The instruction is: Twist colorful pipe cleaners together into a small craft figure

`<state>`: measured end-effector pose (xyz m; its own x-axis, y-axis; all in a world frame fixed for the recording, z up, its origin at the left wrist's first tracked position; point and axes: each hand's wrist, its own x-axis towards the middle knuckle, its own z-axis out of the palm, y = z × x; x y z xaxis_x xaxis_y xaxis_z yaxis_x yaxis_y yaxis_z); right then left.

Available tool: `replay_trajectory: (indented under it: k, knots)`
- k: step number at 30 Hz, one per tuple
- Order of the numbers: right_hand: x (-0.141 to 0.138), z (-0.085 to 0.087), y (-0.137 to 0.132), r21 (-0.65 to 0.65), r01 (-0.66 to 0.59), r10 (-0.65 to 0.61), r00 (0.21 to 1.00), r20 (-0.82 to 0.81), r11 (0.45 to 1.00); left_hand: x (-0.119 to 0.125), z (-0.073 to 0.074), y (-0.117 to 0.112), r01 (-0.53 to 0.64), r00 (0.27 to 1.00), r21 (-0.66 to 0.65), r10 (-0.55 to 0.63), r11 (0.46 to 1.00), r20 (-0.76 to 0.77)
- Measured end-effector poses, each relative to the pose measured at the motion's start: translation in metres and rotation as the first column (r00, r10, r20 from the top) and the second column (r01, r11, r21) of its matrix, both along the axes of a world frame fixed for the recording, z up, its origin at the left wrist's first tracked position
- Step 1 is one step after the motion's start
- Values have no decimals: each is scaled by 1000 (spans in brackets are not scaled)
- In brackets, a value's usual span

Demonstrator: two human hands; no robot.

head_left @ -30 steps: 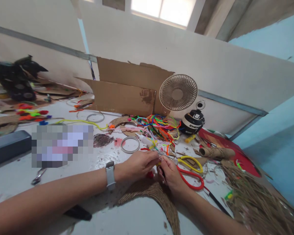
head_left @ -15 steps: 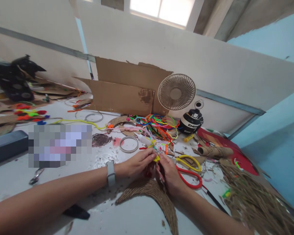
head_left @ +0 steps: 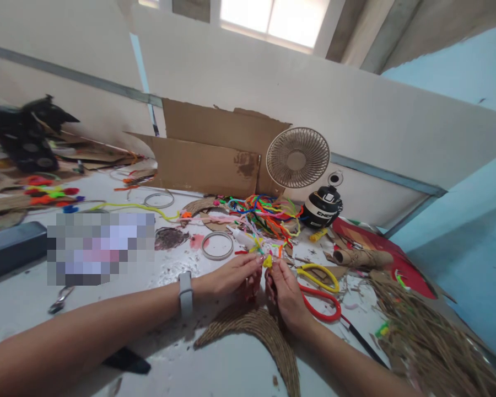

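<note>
My left hand (head_left: 233, 277) and my right hand (head_left: 284, 291) meet fingertip to fingertip over the white table (head_left: 215, 369). Both pinch a small yellow pipe-cleaner piece (head_left: 267, 261) between them. A grey watch (head_left: 186, 295) sits on my left wrist. Under the hands lies a curved brown woven arc (head_left: 268, 336). A heap of coloured pipe cleaners (head_left: 264, 212) lies just beyond the fingers. Scissors with one yellow and one red handle (head_left: 320, 284) lie right beside my right hand.
A small fan (head_left: 297, 158) and a black round gadget (head_left: 323, 207) stand behind the heap, with cardboard sheets (head_left: 209, 149) against the wall. Metal rings (head_left: 217, 245) lie on the table. Brown straw-like strips (head_left: 430, 342) cover the right side. A dark case (head_left: 10, 248) sits at left.
Both hands have lifted slightly away from me, toward the pipe-cleaner heap, and the yellow piece now shows between the fingertips. The red bit near my left hand is no longer visible.
</note>
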<state>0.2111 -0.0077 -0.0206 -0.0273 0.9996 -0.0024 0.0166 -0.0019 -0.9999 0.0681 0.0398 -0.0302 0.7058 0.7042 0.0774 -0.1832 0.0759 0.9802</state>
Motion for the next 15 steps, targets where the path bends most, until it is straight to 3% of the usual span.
replay_trajectory:
  k: [3, 7, 12, 15]
  knots:
    - [1, 2, 1, 143, 20, -37, 992, 118, 990, 5, -5, -5, 37, 989, -127, -18, 991, 149]
    - [3, 1, 1, 183, -1, -38, 977, 208, 983, 5, -5, -6, 21, 982, -57, -10, 998, 187]
    - [2, -2, 0, 246, -3, -68, 958, 279, 969, 1, -2, -7, -29, 993, 51, 23, 998, 113]
    - [2, -3, -1, 270, -2, -92, 938, 335, 963, 1, -3, -7, -16, 995, 46, 11, 999, 98]
